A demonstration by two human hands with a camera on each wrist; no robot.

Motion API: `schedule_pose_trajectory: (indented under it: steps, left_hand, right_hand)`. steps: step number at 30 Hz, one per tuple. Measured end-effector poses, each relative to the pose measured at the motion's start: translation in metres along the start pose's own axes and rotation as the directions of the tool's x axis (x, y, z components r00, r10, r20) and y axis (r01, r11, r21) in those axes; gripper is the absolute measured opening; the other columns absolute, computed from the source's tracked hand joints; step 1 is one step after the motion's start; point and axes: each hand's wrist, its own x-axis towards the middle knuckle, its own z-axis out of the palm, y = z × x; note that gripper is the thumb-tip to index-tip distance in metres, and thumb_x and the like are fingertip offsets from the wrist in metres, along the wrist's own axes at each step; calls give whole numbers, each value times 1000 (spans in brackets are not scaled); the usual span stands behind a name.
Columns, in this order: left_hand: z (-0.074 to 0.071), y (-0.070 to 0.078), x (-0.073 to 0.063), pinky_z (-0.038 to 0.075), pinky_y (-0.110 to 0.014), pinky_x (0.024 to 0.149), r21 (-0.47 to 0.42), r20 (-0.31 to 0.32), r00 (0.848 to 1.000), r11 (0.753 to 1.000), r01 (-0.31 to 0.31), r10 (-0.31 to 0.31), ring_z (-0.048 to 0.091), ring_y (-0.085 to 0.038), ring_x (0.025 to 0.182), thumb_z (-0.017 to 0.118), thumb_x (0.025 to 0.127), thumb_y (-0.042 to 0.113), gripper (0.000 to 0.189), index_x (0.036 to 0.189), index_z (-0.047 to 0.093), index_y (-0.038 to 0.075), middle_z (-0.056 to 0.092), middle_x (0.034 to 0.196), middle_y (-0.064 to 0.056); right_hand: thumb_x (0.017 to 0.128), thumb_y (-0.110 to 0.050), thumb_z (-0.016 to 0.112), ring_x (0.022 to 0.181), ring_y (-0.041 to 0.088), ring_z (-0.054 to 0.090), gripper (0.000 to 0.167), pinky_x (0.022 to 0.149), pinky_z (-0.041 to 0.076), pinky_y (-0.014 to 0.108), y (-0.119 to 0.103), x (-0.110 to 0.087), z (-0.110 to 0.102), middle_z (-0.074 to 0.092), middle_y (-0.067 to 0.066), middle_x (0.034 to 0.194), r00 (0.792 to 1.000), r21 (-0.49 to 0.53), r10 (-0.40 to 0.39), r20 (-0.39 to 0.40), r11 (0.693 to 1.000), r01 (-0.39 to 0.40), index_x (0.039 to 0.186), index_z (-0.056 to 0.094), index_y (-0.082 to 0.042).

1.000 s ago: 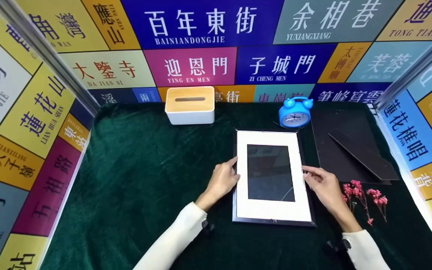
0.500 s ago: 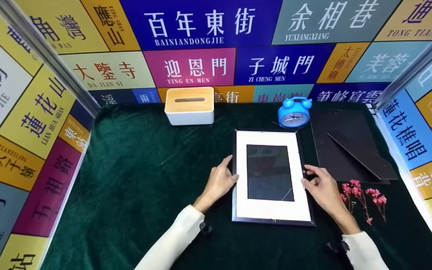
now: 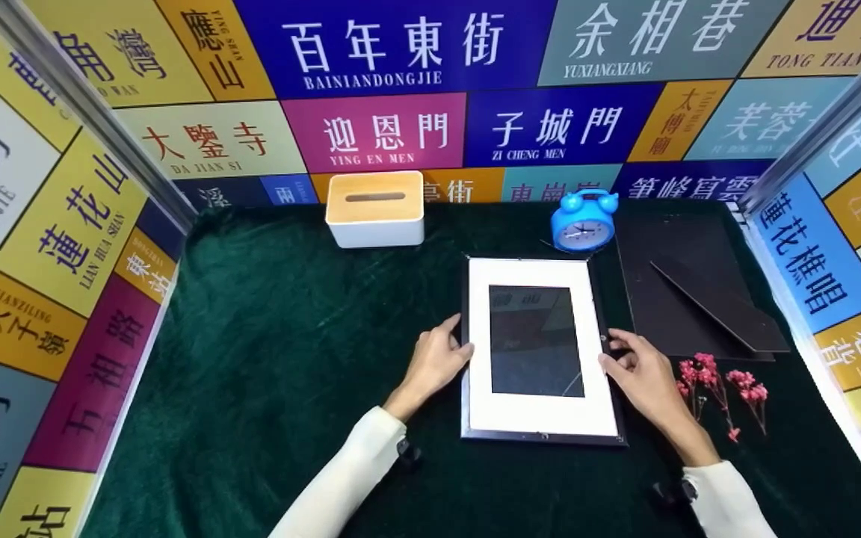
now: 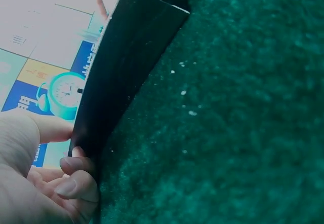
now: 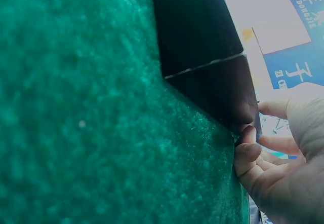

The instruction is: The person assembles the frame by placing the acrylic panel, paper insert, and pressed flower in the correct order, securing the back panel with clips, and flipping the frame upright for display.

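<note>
A black picture frame [image 3: 542, 441] lies on the green cloth, with a white mat [image 3: 539, 415] inside it around a dark rectangular opening [image 3: 537, 340]. My left hand [image 3: 434, 362] holds the frame's left edge, thumb on top at the mat's border and fingers at the outer side. On the opposite edge, my right hand [image 3: 643, 373] grips in much the same way. Both wrist views show curled fingertips against the dark side of the frame: the left hand [image 4: 45, 168] and the right hand [image 5: 283, 153]. What lies under the frame is hidden.
Behind the frame stands a blue alarm clock [image 3: 582, 223]. A tissue box [image 3: 375, 213] with a wooden lid is at the back. To the right lie a black backing board [image 3: 677, 239] with a stand leg [image 3: 722, 310] and pink dried flowers [image 3: 707, 373]. Printed panels wall the table.
My left fingers have slid slightly outward, off the mat onto the frame's outer edge. The right fingers and thumb have shifted slightly along their edge. The frame stays in place.
</note>
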Motion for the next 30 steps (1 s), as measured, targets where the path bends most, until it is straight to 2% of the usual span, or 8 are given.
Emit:
schedule_pose_trajectory:
  steps: [11, 14, 18, 21, 24, 27, 28, 30]
  left_hand:
    - [-1, -16, 2, 42, -23, 56, -136, 6, 999, 989, -48, 50, 53, -6, 58, 80, 100, 15, 61, 153, 60, -5, 62, 68, 5]
    - [-1, -18, 1, 42, -22, 56, -144, 5, 999, 988, -50, 51, 53, -5, 58, 80, 99, 16, 61, 153, 60, -4, 64, 69, 5]
    - [-3, -18, 1, 44, -22, 58, -159, 5, 999, 986, -46, 48, 54, -5, 60, 80, 100, 16, 60, 153, 61, -4, 65, 74, 5]
    - [-4, -17, 2, 48, -24, 63, -161, -19, 996, 983, -91, 89, 56, -7, 65, 79, 99, 11, 55, 149, 63, -6, 67, 83, 0]
    - [-1, -25, 6, 52, -26, 75, -136, -105, 977, 971, -198, 185, 61, -10, 84, 79, 97, 10, 48, 142, 70, -3, 71, 100, -2]
    - [2, -31, 10, 54, -38, 103, -87, -158, 953, 958, -273, 257, 63, -21, 119, 79, 96, 11, 46, 141, 72, 1, 72, 127, -9]
    - [2, -31, 10, 51, -42, 111, -74, -161, 949, 956, -284, 269, 59, -25, 131, 79, 97, 12, 48, 142, 71, 2, 70, 135, -10]
    - [-2, -25, 8, 40, -54, 124, -62, -125, 956, 960, -274, 264, 47, -37, 151, 78, 98, 11, 52, 148, 67, 1, 64, 149, -17]
  right_hand:
    - [98, 13, 74, 82, -1, 68, 30, 77, 54, 7, 6, -26, -26, 74, 24, 115, 981, 163, -44, -190, 984, 76, 128, 76, 8]
    - [95, 19, 73, 84, 0, 68, 30, 79, 54, 7, 10, -34, -36, 73, 25, 113, 968, 169, -29, -250, 983, 74, 124, 76, 10]
    - [95, 20, 72, 86, 2, 70, 29, 80, 55, 9, 13, -44, -53, 73, 19, 113, 953, 186, 12, -303, 981, 47, 122, 77, 11]
    - [95, 19, 73, 88, 2, 72, 29, 80, 55, 9, 16, -52, -64, 75, 13, 115, 944, 194, 37, -328, 981, 28, 123, 77, 11]
    - [94, 16, 76, 87, 1, 70, 28, 82, 54, 8, 21, -60, -73, 75, 6, 112, 932, 141, 50, -359, 990, 2, 122, 78, 9]
    - [95, 12, 78, 82, 0, 65, 27, 77, 51, 7, 25, -68, -77, 75, -6, 105, 923, 69, 65, -380, 997, -42, 121, 80, 6]
    - [95, 10, 79, 81, -1, 64, 26, 76, 50, 6, 25, -71, -78, 74, -10, 102, 920, 48, 76, -383, 997, -62, 121, 80, 5]
    - [95, 8, 80, 76, -1, 62, 25, 73, 49, 6, 26, -76, -79, 72, -15, 98, 917, 20, 94, -388, 995, -94, 120, 80, 5]
